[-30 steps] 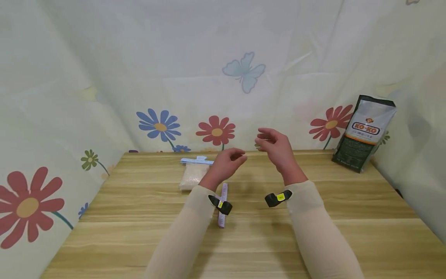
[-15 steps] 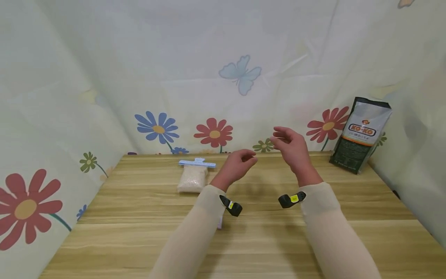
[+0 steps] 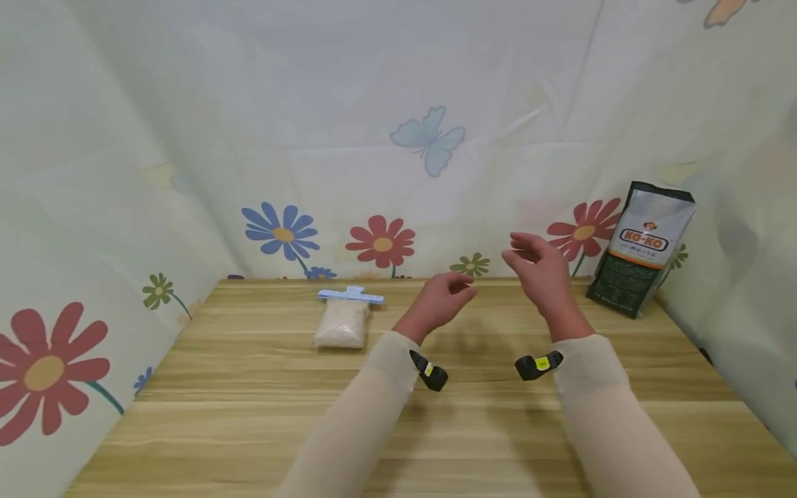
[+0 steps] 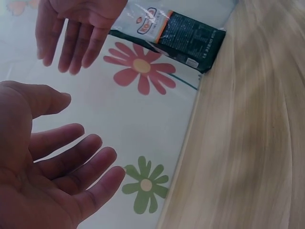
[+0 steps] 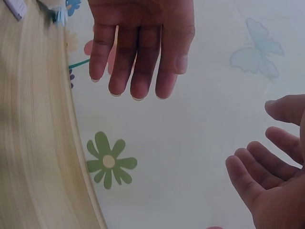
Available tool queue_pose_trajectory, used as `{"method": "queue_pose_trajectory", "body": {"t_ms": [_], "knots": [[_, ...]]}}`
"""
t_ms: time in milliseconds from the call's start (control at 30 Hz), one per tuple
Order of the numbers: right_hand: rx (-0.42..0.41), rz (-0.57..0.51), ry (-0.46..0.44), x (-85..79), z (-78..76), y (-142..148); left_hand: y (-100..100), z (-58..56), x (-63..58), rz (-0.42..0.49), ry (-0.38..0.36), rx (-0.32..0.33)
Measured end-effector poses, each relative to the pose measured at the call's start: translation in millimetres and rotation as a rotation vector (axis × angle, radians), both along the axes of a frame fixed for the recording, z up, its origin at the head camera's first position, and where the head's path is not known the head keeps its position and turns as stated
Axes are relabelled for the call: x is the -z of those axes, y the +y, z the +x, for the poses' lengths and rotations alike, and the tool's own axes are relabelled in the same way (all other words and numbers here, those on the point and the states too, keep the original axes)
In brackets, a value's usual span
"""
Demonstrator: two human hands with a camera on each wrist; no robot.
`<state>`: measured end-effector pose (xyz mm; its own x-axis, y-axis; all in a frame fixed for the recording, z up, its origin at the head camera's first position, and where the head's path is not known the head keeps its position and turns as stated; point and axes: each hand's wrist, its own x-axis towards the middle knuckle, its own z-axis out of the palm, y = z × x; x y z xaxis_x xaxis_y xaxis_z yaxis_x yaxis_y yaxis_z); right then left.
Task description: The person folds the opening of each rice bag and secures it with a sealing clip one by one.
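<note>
Both hands hover over the table with bent, loose fingers, palms facing each other and nothing held. My left hand [image 3: 438, 301] is right of a clear bag of pale grains [image 3: 342, 325], whose top carries a light blue sealing clip [image 3: 351, 296]. Higher and further right, my right hand [image 3: 543, 277] is nearest the silver and dark green KO-KO bag [image 3: 644, 245]. In the left wrist view the left palm [image 4: 47, 176] shows spread fingers; the right wrist view has the right hand [image 5: 276, 181] at its right edge. A pale purple strip [image 5: 16, 8] lies on the wood, hidden behind the left sleeve in the head view.
The wooden table [image 3: 249, 429] ends at the back against a flowered cloth wall [image 3: 311, 173], which also encloses both sides. At the back right, the KO-KO bag leans against this wall. Each wrist wears a black strap with a small camera.
Both hands have shifted right, away from the grain bag and toward the KO-KO bag, and the gap between them has widened. The left forearm now covers the purple strip seen earlier.
</note>
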<state>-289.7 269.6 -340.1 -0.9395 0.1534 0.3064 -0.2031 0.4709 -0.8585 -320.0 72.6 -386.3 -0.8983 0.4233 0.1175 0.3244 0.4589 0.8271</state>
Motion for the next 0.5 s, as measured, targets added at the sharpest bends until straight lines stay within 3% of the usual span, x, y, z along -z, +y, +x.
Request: {"method": "queue_pose_trajectory", "body": {"t_ms": [500], "knots": [[0.118, 0.057, 0.036, -5.6, 9.6, 37.8, 33.5, 2.5, -4.4, 0.022, 0.005, 0.026]]}}
